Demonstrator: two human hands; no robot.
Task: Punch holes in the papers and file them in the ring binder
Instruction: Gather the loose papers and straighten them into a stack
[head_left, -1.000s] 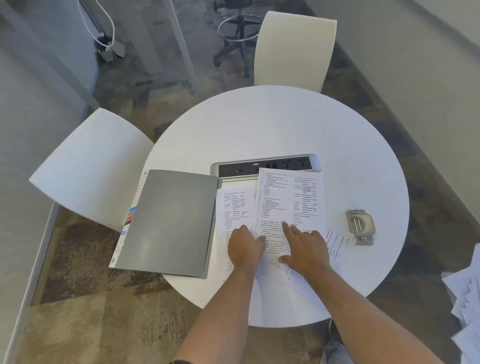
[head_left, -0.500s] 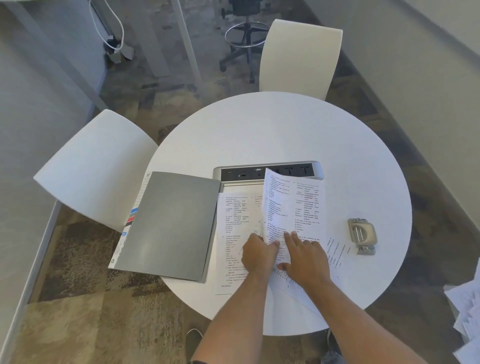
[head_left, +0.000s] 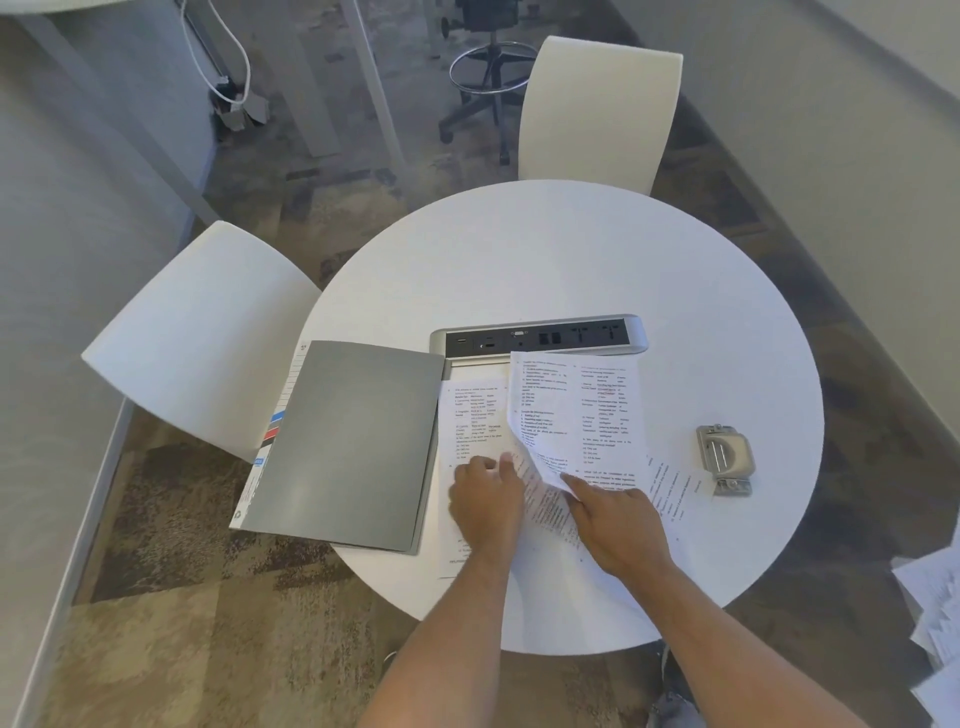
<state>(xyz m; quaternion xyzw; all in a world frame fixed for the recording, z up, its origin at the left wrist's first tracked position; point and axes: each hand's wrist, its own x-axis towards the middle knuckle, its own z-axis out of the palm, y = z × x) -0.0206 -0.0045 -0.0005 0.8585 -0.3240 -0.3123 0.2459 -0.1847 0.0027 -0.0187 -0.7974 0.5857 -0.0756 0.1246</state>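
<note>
Papers (head_left: 576, 415) lie printed side up on the round desk (head_left: 571, 260), just right of the open grey ring binder (head_left: 353, 441), with the hole punch (head_left: 724, 456) further right and apart from them. The left hand (head_left: 485, 501) presses flat on the lower sheet, fingers spread and holding nothing, while the right hand (head_left: 618, 525) seems to pinch the curling top sheet's lower edge, though blur hides the grip. Squaring the sheets' edges before punching would likely keep the holes aligned.
</note>
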